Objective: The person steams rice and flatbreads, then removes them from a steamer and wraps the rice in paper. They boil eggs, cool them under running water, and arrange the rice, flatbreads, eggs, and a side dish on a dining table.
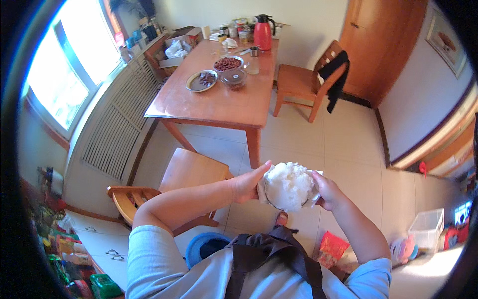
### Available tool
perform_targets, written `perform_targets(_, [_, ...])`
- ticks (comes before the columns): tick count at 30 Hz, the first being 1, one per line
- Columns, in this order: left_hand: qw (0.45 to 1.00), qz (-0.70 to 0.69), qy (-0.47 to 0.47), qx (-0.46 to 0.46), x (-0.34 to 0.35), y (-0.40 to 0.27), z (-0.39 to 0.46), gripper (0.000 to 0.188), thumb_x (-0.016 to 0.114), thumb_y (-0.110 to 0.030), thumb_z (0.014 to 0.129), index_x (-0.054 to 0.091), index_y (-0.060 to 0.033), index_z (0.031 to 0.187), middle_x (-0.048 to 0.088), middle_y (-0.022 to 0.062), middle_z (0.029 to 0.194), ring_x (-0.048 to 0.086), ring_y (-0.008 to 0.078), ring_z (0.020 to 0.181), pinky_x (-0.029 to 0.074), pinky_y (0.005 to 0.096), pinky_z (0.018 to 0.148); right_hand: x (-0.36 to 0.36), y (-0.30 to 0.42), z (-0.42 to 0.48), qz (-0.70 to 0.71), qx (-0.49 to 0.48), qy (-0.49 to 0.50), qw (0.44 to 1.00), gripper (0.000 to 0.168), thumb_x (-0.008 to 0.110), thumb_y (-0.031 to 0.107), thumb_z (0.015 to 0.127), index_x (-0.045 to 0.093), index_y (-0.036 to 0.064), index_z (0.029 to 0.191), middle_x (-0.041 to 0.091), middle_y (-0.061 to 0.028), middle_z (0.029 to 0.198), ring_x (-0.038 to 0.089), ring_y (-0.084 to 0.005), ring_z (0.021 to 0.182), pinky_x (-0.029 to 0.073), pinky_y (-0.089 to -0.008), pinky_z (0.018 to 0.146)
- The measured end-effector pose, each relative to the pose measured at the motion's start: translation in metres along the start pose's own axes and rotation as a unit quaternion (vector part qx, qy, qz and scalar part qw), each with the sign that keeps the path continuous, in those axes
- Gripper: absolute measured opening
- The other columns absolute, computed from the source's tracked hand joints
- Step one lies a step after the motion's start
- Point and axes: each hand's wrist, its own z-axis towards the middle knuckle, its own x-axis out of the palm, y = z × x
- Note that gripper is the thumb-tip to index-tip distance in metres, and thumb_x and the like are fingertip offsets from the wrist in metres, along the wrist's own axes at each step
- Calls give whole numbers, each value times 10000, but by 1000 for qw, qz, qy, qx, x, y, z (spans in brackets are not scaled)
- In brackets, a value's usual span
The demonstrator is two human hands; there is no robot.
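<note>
A heaped mound of white food, apparently cooked rice (289,183), fills a round bowl in front of my chest. The bowl's wall is mostly hidden under the mound. My left hand (247,187) grips it from the left side, thumb pointing up along the edge. On the opposite side my right hand (329,192) holds it, with the fingers partly out of sight underneath. Pale folded cloth or paper (262,192) lies between the hands and the bowl. Both hands are in mid-air, apart from the wooden table (213,110) beyond.
On the table are a plate (192,86) of dark pieces, a bowl of reddish-brown food (227,64), a lidded clear container (234,79) and a red thermos jug (263,33). A wooden chair (196,166) stands close on my left, a blue bucket (192,248) beside me, a red bag (332,246) at right.
</note>
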Motion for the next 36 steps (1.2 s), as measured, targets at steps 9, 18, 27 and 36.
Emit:
perform_targets(9, [988,-107,-54,97,-126,-95,30,663,249,-625,793,343,-160,1255,392,35,1253,385,200,1141,334,397,910,54,117,177,-109,28,92,989,451,296,450,861,455,94,1087,534,-78,1026,552,-232,865,488,-411,668])
perform_targets(18, [987,-97,-94,87,-294,-161,30,703,224,-661,769,405,-143,1207,456,42,1191,438,207,1096,361,423,891,149,126,343,-9,106,171,979,458,231,428,876,407,98,1140,500,-109,1089,520,-293,954,469,-493,711])
perform_targets(27, [981,-83,-170,30,-409,-198,31,613,265,-610,800,430,-158,1180,464,37,1178,454,189,1073,375,412,872,218,130,419,11,58,67,996,429,287,392,878,450,69,1108,537,-84,1035,551,-220,899,488,-388,706])
perform_targets(36, [966,-141,-196,95,-461,-193,33,546,311,-539,831,427,-136,1181,459,47,1168,458,196,1051,382,396,859,234,119,468,6,19,83,996,446,225,449,870,417,167,1158,522,-34,1067,526,-196,939,472,-393,693])
